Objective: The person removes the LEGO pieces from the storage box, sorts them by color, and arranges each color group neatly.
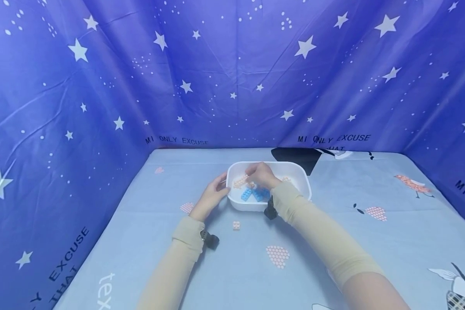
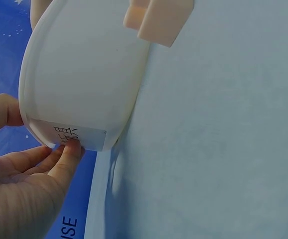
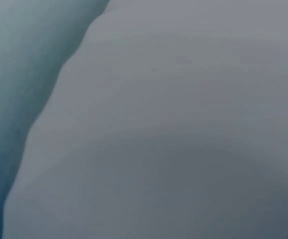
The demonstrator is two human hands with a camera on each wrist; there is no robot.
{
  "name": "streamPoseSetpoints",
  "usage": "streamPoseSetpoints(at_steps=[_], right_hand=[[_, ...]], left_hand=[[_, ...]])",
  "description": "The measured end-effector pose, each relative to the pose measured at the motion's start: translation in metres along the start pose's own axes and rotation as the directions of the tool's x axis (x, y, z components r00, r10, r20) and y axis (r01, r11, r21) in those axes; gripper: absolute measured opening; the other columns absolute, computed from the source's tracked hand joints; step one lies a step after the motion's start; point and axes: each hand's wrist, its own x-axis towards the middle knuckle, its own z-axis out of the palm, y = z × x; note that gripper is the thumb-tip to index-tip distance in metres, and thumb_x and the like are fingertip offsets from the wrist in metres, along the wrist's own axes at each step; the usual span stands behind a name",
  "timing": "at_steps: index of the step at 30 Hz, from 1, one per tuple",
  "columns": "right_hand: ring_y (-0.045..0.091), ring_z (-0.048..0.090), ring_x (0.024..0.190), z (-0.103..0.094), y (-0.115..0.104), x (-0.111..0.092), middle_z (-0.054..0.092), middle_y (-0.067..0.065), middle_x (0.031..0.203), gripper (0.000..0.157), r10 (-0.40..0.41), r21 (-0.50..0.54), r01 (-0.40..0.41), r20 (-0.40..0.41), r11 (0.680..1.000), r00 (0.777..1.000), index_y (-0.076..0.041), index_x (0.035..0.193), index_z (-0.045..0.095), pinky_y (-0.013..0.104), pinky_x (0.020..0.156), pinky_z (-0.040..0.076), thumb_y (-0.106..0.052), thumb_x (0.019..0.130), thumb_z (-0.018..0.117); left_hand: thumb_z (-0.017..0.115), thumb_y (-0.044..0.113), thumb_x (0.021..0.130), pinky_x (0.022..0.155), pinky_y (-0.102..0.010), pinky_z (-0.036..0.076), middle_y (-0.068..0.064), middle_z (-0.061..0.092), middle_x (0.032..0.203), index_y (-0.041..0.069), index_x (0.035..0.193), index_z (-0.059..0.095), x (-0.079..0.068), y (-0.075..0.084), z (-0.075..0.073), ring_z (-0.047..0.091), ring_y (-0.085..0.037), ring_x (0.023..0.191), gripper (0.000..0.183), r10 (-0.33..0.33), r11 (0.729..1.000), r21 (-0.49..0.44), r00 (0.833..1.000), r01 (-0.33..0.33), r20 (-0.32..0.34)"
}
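A white plastic bin (image 1: 240, 206) holds blue building bricks (image 1: 246, 195) and pale orange building bricks (image 1: 239, 182). My left hand (image 1: 212, 196) grips the bin's left end; in the left wrist view its fingertips press against the labelled wall (image 2: 91, 135) and the rim. My right hand (image 1: 261, 174) reaches down into the bin with bent fingers among the bricks. Whether it pinches one cannot be made out. The right wrist view is filled by the bin's pale wall (image 3: 174, 89), hiding the fingers.
A single pale pink brick (image 1: 236, 225) lies on the blue patterned cloth (image 1: 224, 267) in front of the bin, and shows large in the left wrist view as a peach brick (image 2: 166, 22). A purple star-printed curtain (image 1: 232, 77) stands behind and at both sides.
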Motion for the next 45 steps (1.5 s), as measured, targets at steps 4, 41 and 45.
streamPoseSetpoints(at_steps=[4,41,45], right_hand=[[0.030,0.060,0.109,0.002,-0.002,-0.002,0.065,0.018,0.122,0.038,-0.034,-0.047,0.033,-0.011,0.998,0.999,-0.001,0.121,0.064,0.036,0.087,0.057,-0.001,0.083,0.067],[0.028,0.064,0.095,0.010,0.005,0.003,0.067,0.018,0.111,0.036,-0.054,-0.155,0.049,-0.032,0.987,0.998,0.000,0.109,0.069,0.032,0.080,0.059,0.005,0.074,0.071],[0.028,0.063,0.097,0.007,0.000,0.003,0.067,0.018,0.113,0.037,-0.061,-0.165,0.052,-0.050,0.985,0.997,0.000,0.111,0.069,0.033,0.081,0.058,0.006,0.074,0.069]], left_hand=[[0.053,0.007,0.096,0.117,-0.047,0.032,-0.012,0.029,0.158,0.009,0.152,0.029,0.002,-0.004,0.000,0.034,-0.033,0.143,0.061,0.025,1.000,0.004,1.000,-0.025,-0.011],[0.055,0.009,0.095,0.115,-0.046,0.035,-0.008,0.032,0.158,0.013,0.151,0.032,-0.002,-0.008,0.002,0.036,-0.031,0.142,0.061,-0.010,1.000,0.012,0.999,0.011,-0.038],[0.055,0.008,0.095,0.116,-0.045,0.034,-0.008,0.032,0.157,0.012,0.151,0.032,0.001,-0.004,0.002,0.037,-0.031,0.141,0.061,0.010,1.000,0.008,0.999,-0.009,-0.038]])
